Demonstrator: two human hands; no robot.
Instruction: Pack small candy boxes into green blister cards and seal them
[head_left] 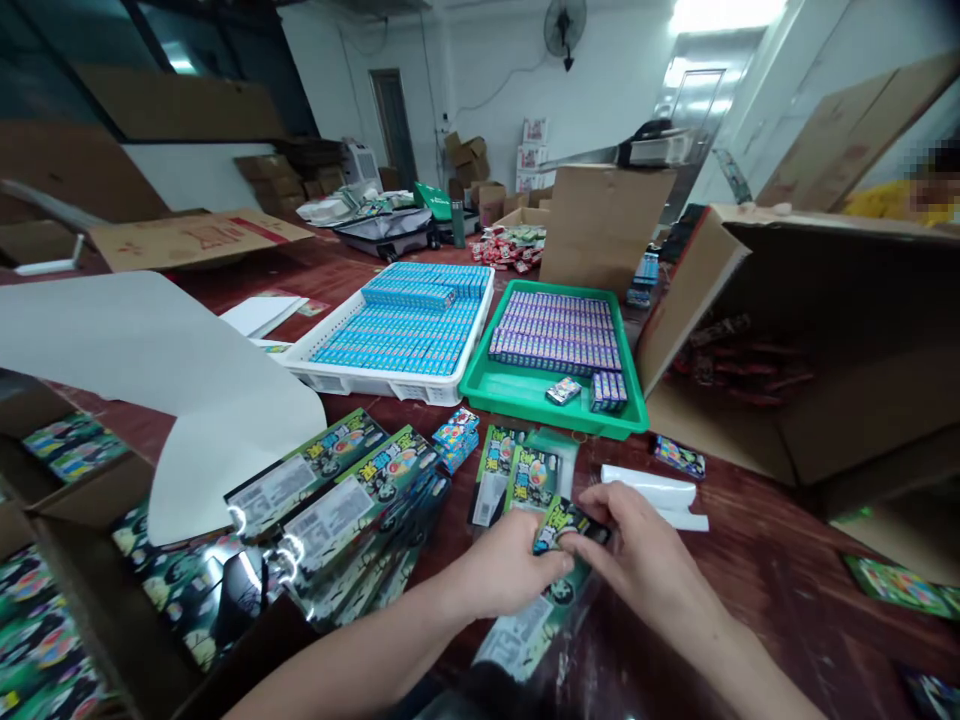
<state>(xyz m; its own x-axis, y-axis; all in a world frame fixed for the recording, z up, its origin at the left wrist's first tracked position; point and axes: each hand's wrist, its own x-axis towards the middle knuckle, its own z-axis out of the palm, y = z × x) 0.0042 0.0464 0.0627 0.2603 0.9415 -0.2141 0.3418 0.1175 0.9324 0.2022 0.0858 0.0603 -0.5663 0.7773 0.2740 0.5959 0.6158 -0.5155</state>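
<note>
My left hand (510, 565) and my right hand (637, 535) pinch a black-and-green printed pouch (564, 515) between them, low in the centre of the head view. The fingers hide part of the pouch. Below my hands lies another printed pouch (517, 635) with a white label panel. Just beyond them, two similar pouches (499, 455) lie with a clear plastic sleeve. To the left, a fanned stack of matching pouches (349, 500) rests on the table. Several small blue boxes (456, 438) sit between the stack and my hands.
Beyond my hands stand a white crate (375, 380) of small blue boxes and a green tray (555, 408) of purple ones. An open carton (690, 280) is on the right. White paper sheets (652, 490) lie near my right hand. A carton (120, 610) with printed packs is at left.
</note>
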